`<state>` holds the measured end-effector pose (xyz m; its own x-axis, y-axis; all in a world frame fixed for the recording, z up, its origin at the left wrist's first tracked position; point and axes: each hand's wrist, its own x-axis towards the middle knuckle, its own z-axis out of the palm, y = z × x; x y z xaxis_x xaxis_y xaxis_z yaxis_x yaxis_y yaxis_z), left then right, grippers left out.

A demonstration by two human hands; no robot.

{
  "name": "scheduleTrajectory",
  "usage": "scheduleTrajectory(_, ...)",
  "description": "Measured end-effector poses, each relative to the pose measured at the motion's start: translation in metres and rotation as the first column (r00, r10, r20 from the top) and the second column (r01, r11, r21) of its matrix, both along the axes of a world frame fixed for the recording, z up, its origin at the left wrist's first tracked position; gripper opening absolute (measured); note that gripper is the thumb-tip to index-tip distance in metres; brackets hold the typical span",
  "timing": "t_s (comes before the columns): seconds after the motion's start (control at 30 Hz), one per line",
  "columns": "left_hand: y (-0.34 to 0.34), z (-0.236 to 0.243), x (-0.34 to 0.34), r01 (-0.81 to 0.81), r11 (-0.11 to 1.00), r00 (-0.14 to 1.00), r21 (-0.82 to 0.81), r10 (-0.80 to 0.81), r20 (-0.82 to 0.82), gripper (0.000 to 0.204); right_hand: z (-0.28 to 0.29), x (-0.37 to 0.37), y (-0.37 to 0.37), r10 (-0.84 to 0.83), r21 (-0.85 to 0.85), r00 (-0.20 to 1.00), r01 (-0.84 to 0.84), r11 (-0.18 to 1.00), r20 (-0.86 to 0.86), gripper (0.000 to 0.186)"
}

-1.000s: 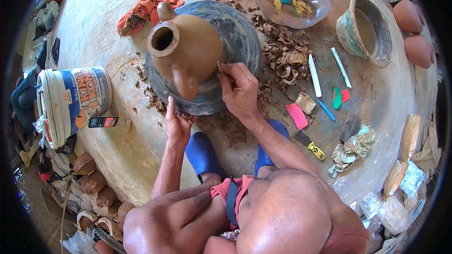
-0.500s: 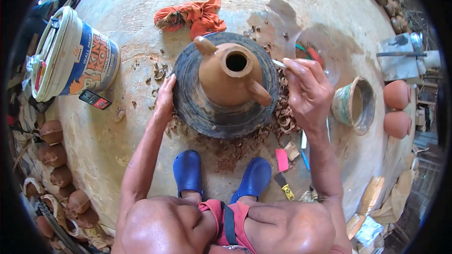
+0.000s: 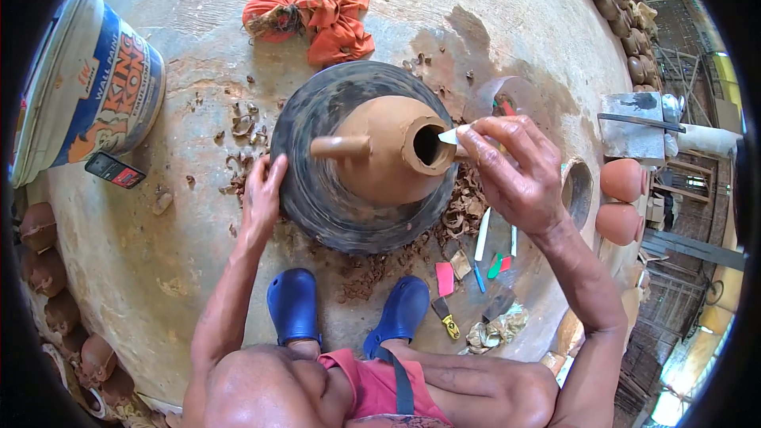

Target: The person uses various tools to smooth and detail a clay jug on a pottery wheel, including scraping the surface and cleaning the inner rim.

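A brown clay pot (image 3: 380,182) with a narrow, uneven-edged mouth stands on a round dark turntable (image 3: 317,222). One tube-like clay arm (image 3: 339,147) sticks out from its left side; part of another is covered by my right hand. My right hand (image 3: 519,174) is closed in a pinch on a small white pointed blade (image 3: 450,137), whose tip is at the right edge of the mouth. At the turntable's left rim is my left hand (image 3: 261,194), fingers stretched and touching the edge, holding nothing.
Clay shavings (image 3: 468,214) lie around the turntable. An orange cloth (image 3: 337,28) is beyond it, a paint bucket (image 3: 95,87) and phone (image 3: 115,169) at left. Right: a scraper (image 3: 446,317), pink piece (image 3: 445,278), reddish pots (image 3: 621,224) and a round container (image 3: 577,190).
The turntable and pot have turned, so the clay arm from the upper left now points left. My right hand has brought the white blade to the mouth. The whole view has shifted.
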<state>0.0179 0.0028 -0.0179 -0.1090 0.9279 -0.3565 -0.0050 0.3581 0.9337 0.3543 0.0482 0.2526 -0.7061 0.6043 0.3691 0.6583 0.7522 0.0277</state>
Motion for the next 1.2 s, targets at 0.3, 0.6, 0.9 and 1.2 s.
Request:
scheduleTrajectory(0.3, -0.131, 0.038, 0.041, 0.594, 0.619, 0.772, -0.514, -0.258, 0.581, 0.068, -0.007, -0.010, -0.009, -0.032, -0.044, 0.999, 0.032, 0.999, 0.000, 0.037)
scheduleTrajectory(0.6, -0.003, 0.034, -0.011, 0.096, 0.955, 0.987, -0.282, -0.055, 0.149, 0.061, 0.002, -0.012, -0.015, -0.049, -0.135, 0.999, 0.051, 0.990, 0.015, 0.043)
scheduleTrajectory(0.9, -0.141, 0.048, 0.049, 0.594, 0.622, 0.769, -0.510, -0.254, 0.586, 0.059, 0.001, -0.003, -0.019, -0.065, -0.120, 0.998, 0.066, 0.991, 0.019, 0.043)
scheduleTrajectory(1.2, -0.044, 0.032, 0.011, -0.048, 0.943, 0.966, -0.329, 0.128, 0.224, 0.051, -0.003, -0.008, -0.027, -0.106, -0.183, 0.994, 0.101, 0.978, -0.017, 0.046)
